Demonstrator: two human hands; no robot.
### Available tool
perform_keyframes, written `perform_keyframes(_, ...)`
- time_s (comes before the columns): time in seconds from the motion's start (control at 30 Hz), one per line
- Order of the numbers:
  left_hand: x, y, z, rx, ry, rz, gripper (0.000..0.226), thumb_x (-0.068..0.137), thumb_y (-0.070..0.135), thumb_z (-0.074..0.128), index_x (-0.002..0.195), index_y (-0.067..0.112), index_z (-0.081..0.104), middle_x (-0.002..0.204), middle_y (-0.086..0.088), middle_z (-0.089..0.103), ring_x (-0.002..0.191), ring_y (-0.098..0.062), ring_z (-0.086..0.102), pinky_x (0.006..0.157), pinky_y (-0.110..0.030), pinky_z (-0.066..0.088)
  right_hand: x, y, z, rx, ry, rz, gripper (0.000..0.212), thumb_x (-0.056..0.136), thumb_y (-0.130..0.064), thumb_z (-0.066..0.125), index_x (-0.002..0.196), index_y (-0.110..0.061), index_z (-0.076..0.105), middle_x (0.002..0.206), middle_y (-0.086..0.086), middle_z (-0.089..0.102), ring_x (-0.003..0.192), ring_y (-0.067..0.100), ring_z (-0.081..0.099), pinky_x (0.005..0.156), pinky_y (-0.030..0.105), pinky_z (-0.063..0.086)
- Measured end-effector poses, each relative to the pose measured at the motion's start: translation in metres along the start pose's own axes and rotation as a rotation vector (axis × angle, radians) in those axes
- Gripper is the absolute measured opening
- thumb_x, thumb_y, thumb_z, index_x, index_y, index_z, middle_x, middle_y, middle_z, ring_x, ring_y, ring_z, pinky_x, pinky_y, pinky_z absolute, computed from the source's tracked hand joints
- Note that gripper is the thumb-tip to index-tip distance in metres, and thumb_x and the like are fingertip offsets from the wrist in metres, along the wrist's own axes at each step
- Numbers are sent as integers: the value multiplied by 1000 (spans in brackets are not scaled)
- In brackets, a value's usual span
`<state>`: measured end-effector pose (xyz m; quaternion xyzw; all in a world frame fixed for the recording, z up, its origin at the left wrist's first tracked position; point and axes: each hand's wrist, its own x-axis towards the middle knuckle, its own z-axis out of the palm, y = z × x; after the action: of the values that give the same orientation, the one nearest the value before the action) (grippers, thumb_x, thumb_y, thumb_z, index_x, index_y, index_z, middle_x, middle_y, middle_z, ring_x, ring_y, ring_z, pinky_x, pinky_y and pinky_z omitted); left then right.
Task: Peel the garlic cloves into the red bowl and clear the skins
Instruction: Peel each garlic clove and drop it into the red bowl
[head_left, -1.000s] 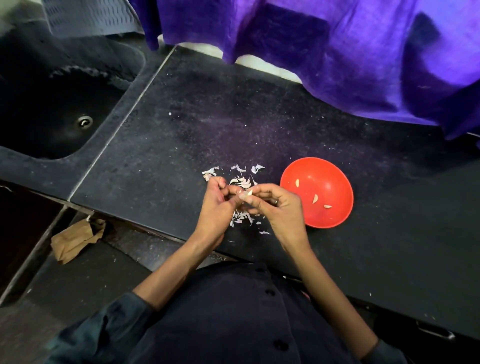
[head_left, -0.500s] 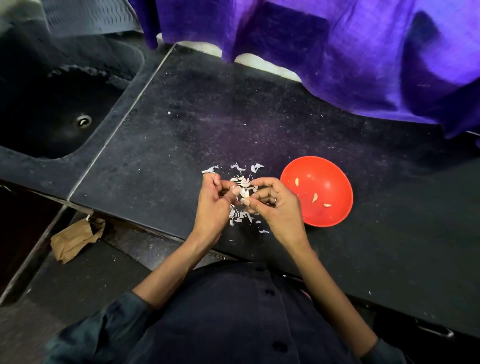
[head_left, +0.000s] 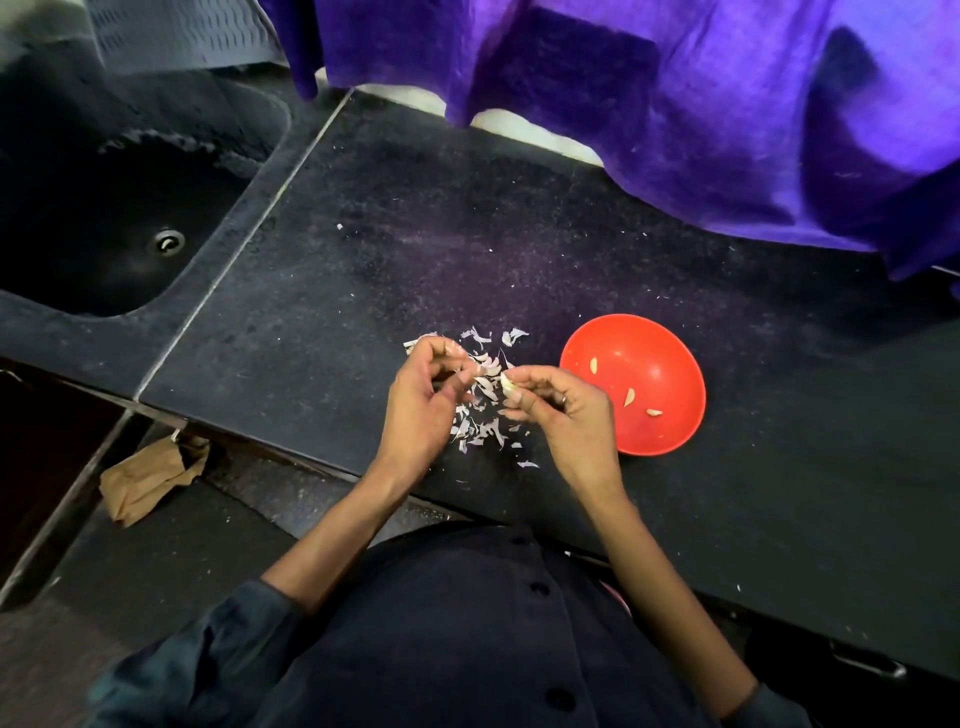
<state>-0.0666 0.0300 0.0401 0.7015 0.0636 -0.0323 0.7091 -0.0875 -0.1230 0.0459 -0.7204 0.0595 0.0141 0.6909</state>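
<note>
Over the skins (head_left: 480, 415) I see the hands have pulled apart, right hand (head_left: 558, 410) pinching a garlic clove (head_left: 507, 383), left hand (head_left: 426, 395) curled on a scrap, red bowl (head_left: 670, 343) just beside.

Dark stone counter (head_left: 519, 249) w/ sink (head_left: 104, 218), purple curtain (head_left: 675, 104) behind

- The bowl (head_left: 632, 384) sits on the countertop (head_left: 363, 270), near its front edge.
- Three peeled cloves (head_left: 629, 397) lie in the bowl.
- The garlic skins (head_left: 483, 410) lie scattered on the countertop just left of the bowl.
- The left hand (head_left: 423, 400) and right hand (head_left: 563, 415) hover over the skins, apart; the right hand pinches a garlic clove (head_left: 507, 383).
- The sink (head_left: 104, 218) is set left of the countertop.
- The cloth (head_left: 675, 104) hangs behind the countertop.
- A paper bag (head_left: 150, 475) lies below the counter's front edge, to the left.
</note>
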Motion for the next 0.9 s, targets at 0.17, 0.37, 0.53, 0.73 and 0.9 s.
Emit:
perform_keyframes(0.17,-2,3,1,-31,-81,4,21,86,-1,67,90,19,68,86,3,71,82,-15,67,69,-32,58,-1,-3,1,21,22,-4,26,89,2,63,91,-23,71,86,3,70,72,11,69,64,22,56)
perform_keyframes(0.37,-6,10,4,-78,-100,68,16,81,1,72,90,12,65,85,-6,66,78,-17,63,67,-30,58,-1,-4,-1,-10,-7,-18,28,90,3,62,96,-23,72,97,15,69,75,10,69,66,23,57)
perform_keyframes(0.53,-3,10,1,-159,-108,41,24,83,-8,66,91,12,56,76,3,64,70,-14,62,62,-30,57,0,-5,0,51,-81,-20,26,88,5,62,101,-16,71,99,21,68,82,21,71,69,25,57)
perform_keyframes(0.73,-4,12,4,-279,-159,-43,32,89,-12,55,99,15,42,81,-5,59,72,-15,60,63,-27,53,-2,-10,0,144,-123,-11,22,86,9,61,101,-6,68,91,24,67,77,21,72,68,25,57)
perform_keyframes(0.9,-3,12,1,-286,-183,-67,35,86,-9,58,102,15,38,79,-3,61,66,-16,62,68,-29,54,-3,-11,-3,147,-122,-26,19,86,8,62,99,-5,69,95,30,65,79,25,72,69,28,57)
